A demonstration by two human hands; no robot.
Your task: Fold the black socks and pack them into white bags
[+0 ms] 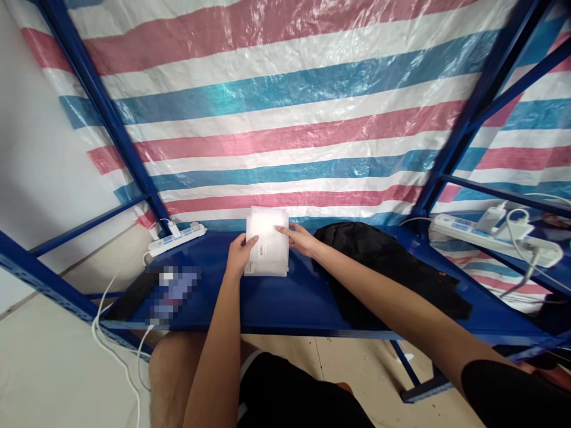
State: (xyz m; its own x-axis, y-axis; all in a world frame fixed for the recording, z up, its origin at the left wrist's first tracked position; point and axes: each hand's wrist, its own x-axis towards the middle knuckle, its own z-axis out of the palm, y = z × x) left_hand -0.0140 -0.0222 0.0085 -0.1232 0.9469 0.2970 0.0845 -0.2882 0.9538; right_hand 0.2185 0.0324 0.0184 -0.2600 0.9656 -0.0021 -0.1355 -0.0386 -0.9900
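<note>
A flat white packet [270, 249], seemingly a stack of translucent plastic bags, is held upright above the blue metal shelf [307, 297]. It carries a small printed label low on its face. My left hand [241, 252] grips its left edge, thumb on the front and fingers behind. My right hand [300, 238] holds the right edge, with the thumb lying across the front. The fingers behind the packet are mostly hidden. Just right of my right hand lies a heap of black cloth [375, 255], perhaps a garment or bag.
A white power strip [178, 239] sits at the shelf's back left, another power strip [495, 238] with chargers at the right. A blurred-out device [173, 294] with a white cable [143, 351] lies front left. Blue frame posts [102, 113] and a striped tarp [285, 137] enclose the shelf.
</note>
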